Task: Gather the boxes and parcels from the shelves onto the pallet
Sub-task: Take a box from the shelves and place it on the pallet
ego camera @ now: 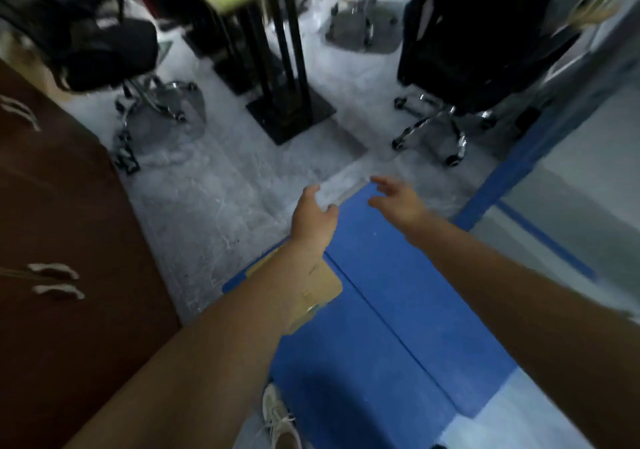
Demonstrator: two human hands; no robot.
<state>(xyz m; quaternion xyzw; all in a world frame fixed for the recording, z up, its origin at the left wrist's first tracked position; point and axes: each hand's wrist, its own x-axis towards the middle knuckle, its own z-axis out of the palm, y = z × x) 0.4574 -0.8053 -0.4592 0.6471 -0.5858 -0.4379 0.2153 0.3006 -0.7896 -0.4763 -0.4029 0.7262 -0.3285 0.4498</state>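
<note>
Brown cabinet doors (52, 223) fill the left edge, with a black office chair (104, 50) beyond them and a black table leg (287, 78) on the grey floor (214, 199). One flat cardboard box (325, 287) lies on the left edge of the blue pallet (398, 292), partly hidden under the left forearm, while the left hand (313, 218) reaches over the pallet's far edge, fingers loosely spread and empty. Just right of it the right hand (398, 201) is spread and empty too, a second chair (478, 40) beyond.
</note>
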